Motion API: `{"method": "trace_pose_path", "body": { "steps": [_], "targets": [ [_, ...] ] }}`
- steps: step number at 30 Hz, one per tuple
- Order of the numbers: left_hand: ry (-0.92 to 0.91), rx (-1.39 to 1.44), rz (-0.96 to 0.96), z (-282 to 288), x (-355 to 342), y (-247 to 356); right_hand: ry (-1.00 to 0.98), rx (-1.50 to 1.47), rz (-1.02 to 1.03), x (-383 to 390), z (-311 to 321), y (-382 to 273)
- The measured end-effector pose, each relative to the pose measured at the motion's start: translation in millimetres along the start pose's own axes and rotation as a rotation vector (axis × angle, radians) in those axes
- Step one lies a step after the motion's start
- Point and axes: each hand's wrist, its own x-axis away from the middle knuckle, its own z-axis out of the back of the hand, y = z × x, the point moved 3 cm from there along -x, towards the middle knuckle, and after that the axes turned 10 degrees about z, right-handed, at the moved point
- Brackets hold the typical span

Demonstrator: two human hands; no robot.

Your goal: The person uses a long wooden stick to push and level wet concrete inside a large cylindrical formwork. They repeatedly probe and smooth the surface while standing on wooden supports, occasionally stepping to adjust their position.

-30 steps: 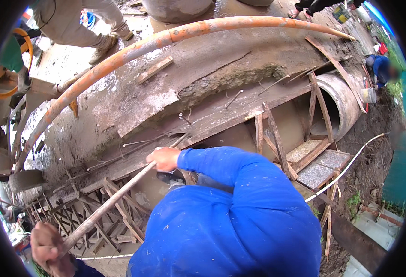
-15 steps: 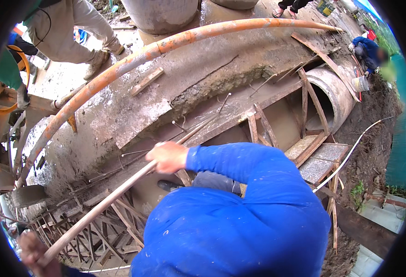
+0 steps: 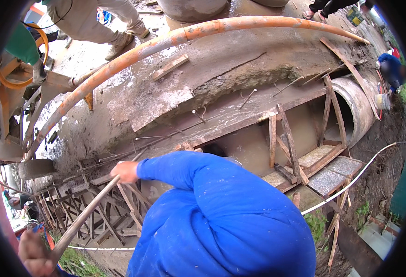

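A long wooden pole (image 3: 85, 216) slants from the lower left up toward the wet concrete (image 3: 166, 141) in the formwork. My right hand (image 3: 125, 171), at the end of a blue sleeve, is closed around its upper part. Low at the left edge, my left hand (image 3: 36, 254) is closed at the near end of the pole, somewhat blurred. The pole's far tip lies at the wet concrete beside thin steel bars; whether it carries a tool head cannot be made out. My blue-sleeved arm and body hide part of the trench below.
An orange-grey hose (image 3: 180, 36) arches across the muddy ground. Wooden braces (image 3: 288, 138) span the trench toward a large concrete pipe (image 3: 357, 108). Timber struts (image 3: 103, 214) crowd the lower left. A person in light trousers (image 3: 80, 16) stands upper left; another in blue (image 3: 392, 69) is far right.
My right hand and the pole have moved left and down, pulling the far tip back along the concrete. The whole view has shifted, so the surroundings appear farther right.
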Motion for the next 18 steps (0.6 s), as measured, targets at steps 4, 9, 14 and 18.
{"method": "trace_pose_path", "body": {
  "steps": [4,9,14,18],
  "targets": [
    [0.067,0.102,0.264,10,61,-50,-0.062,0.049,-0.156,64,18,5],
    [0.15,0.354,0.211,-25,44,-90,-0.042,0.168,-0.324,148,80,-7],
    [0.08,0.623,0.238,-130,25,-124,-0.068,0.292,-0.563,264,141,19],
    [0.042,0.88,0.265,-231,-3,-113,-0.015,0.434,-0.795,370,205,28]
  ]
}}
